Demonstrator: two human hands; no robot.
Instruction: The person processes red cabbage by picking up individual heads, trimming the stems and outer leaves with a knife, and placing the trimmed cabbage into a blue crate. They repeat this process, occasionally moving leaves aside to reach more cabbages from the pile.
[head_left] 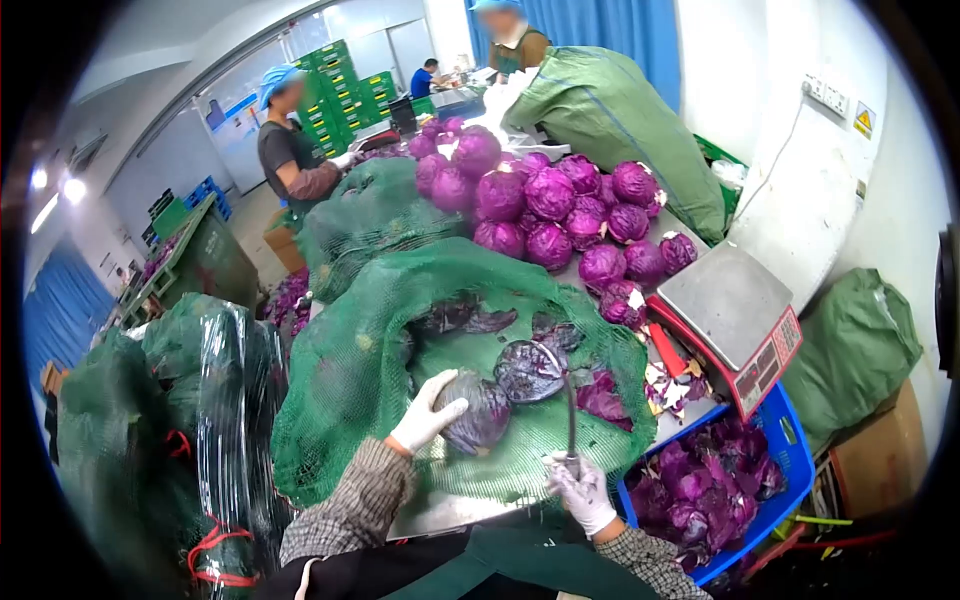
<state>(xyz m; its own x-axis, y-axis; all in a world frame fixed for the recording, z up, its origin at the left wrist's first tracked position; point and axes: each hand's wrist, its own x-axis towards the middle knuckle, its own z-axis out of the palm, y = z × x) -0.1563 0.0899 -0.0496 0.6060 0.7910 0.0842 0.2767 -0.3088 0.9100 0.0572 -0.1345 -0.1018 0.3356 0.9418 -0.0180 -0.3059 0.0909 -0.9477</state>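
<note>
My left hand (pixel 428 412), in a white glove, is wrapped over the left side of a dull purple red cabbage (pixel 476 414) lying in an opened green mesh sack (pixel 350 330). My right hand (pixel 582 492), gloved too, grips the handle of a knife (pixel 572 420) whose narrow blade points up and away from me. Between them, just beyond the held cabbage, sits another red cabbage (pixel 530 371) with pale veins. Loose dark leaves (pixel 602 400) lie in the sack to the right of the blade.
Bright purple peeled cabbages (pixel 550 195) are heaped behind the sack. A scale (pixel 735 310) stands at right, beside a red-handled tool (pixel 668 350). A blue crate (pixel 795 430) of leaves is below it. Filled mesh sacks (pixel 120 430) stand at left. Co-workers (pixel 290 150) are beyond.
</note>
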